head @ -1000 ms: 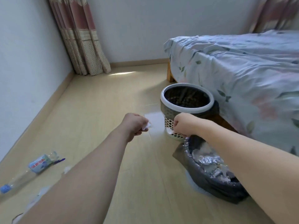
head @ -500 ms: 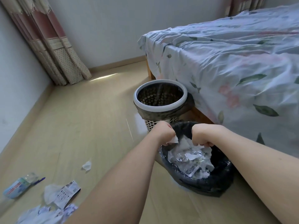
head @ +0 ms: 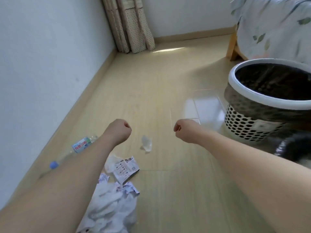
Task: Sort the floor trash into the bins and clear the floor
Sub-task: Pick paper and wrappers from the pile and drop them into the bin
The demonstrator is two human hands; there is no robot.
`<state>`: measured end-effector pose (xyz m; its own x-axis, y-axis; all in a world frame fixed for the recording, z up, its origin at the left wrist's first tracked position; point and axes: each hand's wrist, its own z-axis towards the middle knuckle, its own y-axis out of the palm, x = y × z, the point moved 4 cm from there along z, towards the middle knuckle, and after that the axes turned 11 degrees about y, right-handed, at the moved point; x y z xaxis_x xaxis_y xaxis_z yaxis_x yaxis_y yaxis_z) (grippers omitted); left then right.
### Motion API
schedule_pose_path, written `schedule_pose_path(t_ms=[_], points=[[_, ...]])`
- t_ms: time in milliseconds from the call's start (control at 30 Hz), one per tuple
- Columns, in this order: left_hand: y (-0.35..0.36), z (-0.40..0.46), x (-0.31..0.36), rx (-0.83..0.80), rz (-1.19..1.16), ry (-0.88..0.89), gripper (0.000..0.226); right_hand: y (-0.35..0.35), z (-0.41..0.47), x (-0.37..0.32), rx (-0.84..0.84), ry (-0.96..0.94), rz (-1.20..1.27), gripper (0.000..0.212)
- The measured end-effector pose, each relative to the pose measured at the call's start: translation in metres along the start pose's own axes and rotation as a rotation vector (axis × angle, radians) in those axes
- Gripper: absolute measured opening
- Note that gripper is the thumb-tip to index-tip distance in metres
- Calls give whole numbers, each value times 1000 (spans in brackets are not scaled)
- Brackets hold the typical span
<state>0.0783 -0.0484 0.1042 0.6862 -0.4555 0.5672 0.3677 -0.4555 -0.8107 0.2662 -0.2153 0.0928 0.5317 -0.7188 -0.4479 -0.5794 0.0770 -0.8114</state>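
My left hand [head: 117, 131] and my right hand [head: 184, 132] both hover above the wooden floor with fingers curled, and nothing shows in either. A small crumpled white scrap [head: 146, 143] lies on the floor between them, slightly nearer me. A printed paper slip [head: 125, 169] and a heap of crumpled white paper [head: 112, 206] lie below my left forearm. A clear plastic bottle [head: 80, 145] with a blue cap lies by the left wall, partly behind my arm. The white-rimmed perforated bin [head: 252, 98] stands at the right. Only an edge of the black-bagged bin [head: 289, 147] shows.
The white wall and skirting board [head: 80, 105] run along the left. A curtain [head: 129, 29] hangs in the far corner. The bed with floral sheet [head: 276, 26] and its wooden leg [head: 233, 47] stand behind the white-rimmed bin.
My hands have left the black-bagged bin and swung left over the floor. The white paper bit pinched in my left hand is gone. The view has turned left and down toward the floor trash.
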Motion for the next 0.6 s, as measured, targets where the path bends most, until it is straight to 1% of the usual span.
schedule_pose_path(t_ms=[100, 200, 267, 300, 367, 400, 467, 533, 600], points=[[-11, 4, -82, 26, 136, -62, 22, 63, 44, -42, -42, -27, -1, 36], [6, 4, -149, -38, 203, -123, 25, 125, 74, -74, -79, -60, -65, 48], [24, 4, -178, -100, 237, -126, 35, 160, 86, -81, -75, -51, -125, 48], [34, 6, -190, -132, 261, -115, 41, 175, 90, -80, -63, -39, -171, 43], [53, 9, -203, -197, 392, -71, 43, 196, 95, -77, -10, -50, -255, 29], [58, 9, -206, -208, 494, -37, 38, 202, 97, -74, 23, -60, -265, 24], [64, 8, -205, -183, 654, 13, 25, 208, 96, -73, 37, -52, -213, 21], [64, 7, -203, -152, 725, 19, 17, 207, 91, -72, 5, -29, -153, 24], [59, 6, -197, -115, 698, -12, 13, 204, 84, -72, -50, -8, -68, 23]])
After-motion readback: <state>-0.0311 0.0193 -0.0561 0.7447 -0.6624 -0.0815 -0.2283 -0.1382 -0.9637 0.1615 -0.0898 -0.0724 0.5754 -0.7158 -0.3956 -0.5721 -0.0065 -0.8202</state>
